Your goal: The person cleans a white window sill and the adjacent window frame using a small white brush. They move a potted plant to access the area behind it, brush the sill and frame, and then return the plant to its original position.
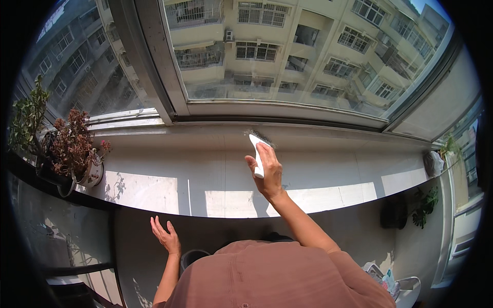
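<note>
My right hand (268, 169) grips the white handle of a brush (257, 156) over the wide windowsill (154, 154). The brush's dark, wispy bristles touch or nearly touch the back part of the sill, just below the window frame; which of the two I cannot tell. My left hand (166, 235) is empty, with its fingers apart, in front of the sill's front edge at the lower left. Strips of sunlight and shadow lie along the front of the sill.
Potted plants (75, 150) stand at the sill's left end. A plastic bag (434, 163) lies at the right end. The sliding window (281, 107) rises behind the sill. A bucket (194, 257) is below, by my left arm; a white chair or rack (410, 288) with items is at lower right.
</note>
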The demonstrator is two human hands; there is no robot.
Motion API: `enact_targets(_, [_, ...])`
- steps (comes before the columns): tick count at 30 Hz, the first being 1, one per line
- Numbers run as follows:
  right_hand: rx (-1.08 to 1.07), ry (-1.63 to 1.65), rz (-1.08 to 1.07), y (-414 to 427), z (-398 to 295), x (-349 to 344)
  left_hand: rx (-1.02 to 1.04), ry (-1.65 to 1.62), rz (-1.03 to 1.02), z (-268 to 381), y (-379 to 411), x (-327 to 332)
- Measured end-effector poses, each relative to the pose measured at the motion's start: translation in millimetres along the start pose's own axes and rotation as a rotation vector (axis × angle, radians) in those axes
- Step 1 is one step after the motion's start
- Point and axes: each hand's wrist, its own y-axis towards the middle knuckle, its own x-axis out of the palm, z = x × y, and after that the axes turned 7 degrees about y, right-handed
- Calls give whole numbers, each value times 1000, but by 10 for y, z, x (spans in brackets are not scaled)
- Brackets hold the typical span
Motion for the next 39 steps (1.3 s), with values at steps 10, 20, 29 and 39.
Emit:
enact_targets(10, [-56, -22, -142, 17, -284, 715, -179, 16, 12, -204, -487, -259])
enact_targets(20, [-175, 291, -356, 81, -906, 1213, -298, 61, -3, -323, -1009, -411])
enact_targets(29, [-218, 271, -286, 285, -904, 1686, -341, 77, -2, -390, -1208, -430])
enact_targets(39, [-173, 470, -389, 143, -1064, 1403, -329, 72, -22, -461, -1065, -368])
